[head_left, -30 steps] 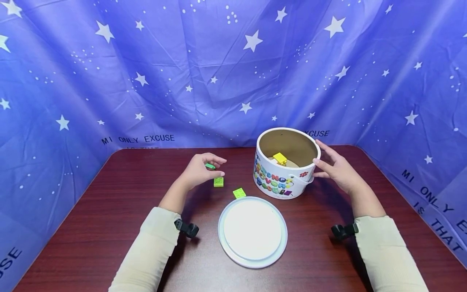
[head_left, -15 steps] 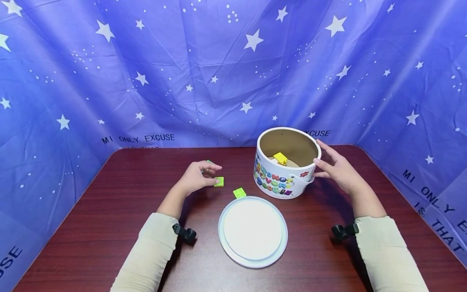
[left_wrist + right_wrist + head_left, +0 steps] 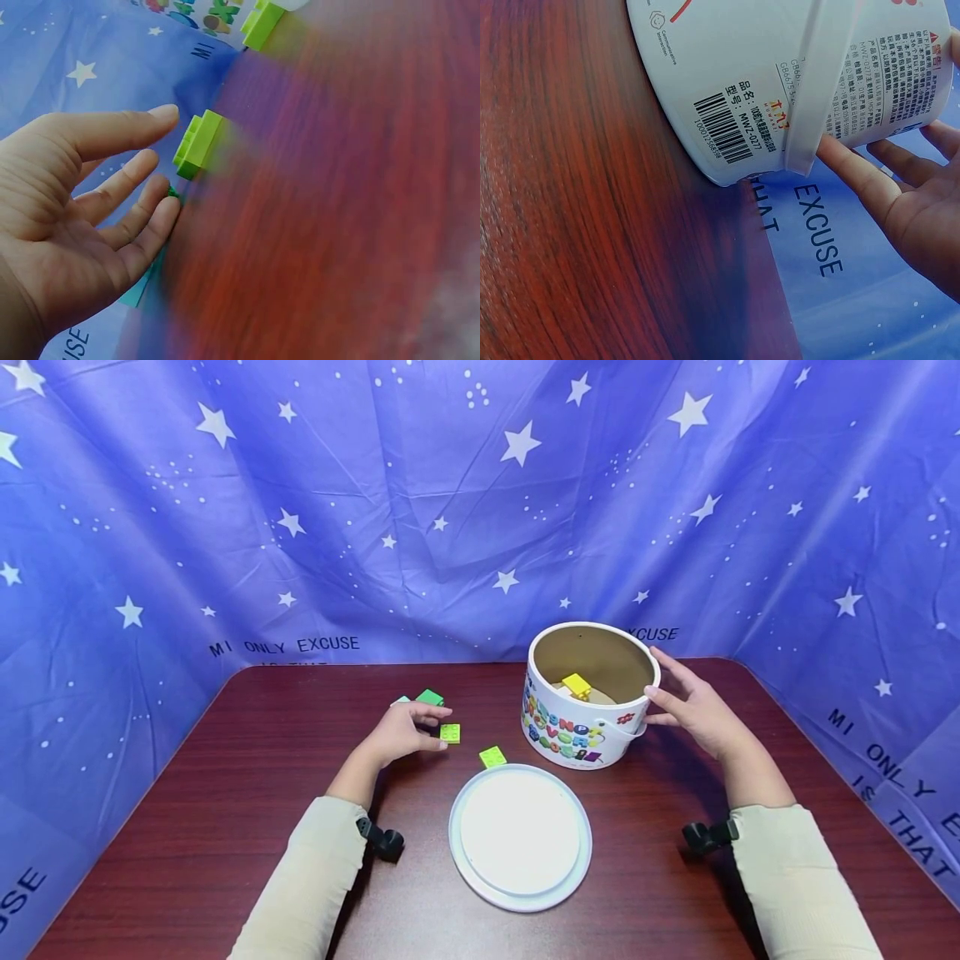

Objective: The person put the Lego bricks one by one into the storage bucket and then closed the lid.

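Observation:
My left hand (image 3: 400, 732) hovers at the left, thumb and fingers apart with nothing between them. Its fingertips are beside a lime-green toy brick (image 3: 450, 733), which also shows just past the thumb in the left wrist view (image 3: 199, 144). Partly hidden behind that hand are a green brick (image 3: 431, 697) and a pale turquoise piece (image 3: 135, 291). My right hand (image 3: 693, 714) rests spread fingers against the right side of a white bucket (image 3: 558, 735), with the thumb at its rim. A yellow brick (image 3: 576, 684) lies inside the bucket.
A second lime-green brick (image 3: 492, 757) lies by the edge of a round white lid (image 3: 521, 835) at the table's middle. The bucket's white handle (image 3: 821, 82) hangs down its side. A blue star-print cloth (image 3: 450, 510) encloses the dark red table (image 3: 225, 827).
My left hand has drawn back and down from the green brick toward the near lime-green one, uncovering more of the green brick. The right hand and bucket stay in place.

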A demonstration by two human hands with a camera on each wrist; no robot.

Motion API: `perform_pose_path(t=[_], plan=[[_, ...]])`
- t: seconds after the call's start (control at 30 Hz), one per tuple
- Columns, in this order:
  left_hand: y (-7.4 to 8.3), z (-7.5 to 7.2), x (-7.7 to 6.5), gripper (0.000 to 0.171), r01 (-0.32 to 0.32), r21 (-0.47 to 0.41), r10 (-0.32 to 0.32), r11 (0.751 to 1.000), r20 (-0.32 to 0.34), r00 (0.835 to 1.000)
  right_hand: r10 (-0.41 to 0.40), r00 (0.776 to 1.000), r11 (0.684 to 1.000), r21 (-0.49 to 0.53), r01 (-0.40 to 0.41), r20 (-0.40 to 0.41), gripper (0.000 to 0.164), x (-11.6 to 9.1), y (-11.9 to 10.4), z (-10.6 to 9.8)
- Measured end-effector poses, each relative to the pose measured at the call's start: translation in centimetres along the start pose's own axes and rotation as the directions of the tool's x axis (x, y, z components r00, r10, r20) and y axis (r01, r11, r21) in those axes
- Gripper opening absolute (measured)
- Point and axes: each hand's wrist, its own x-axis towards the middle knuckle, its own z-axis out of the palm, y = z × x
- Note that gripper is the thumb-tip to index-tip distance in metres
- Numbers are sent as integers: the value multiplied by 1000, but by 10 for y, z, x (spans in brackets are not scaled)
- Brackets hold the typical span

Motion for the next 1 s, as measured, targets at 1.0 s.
perform_pose_path(t=[1.0], plan=[[9,4,11,40,-26,110,25,994,11,1000,4,1000,1000,11,-3,-4,68,0,1,0]])
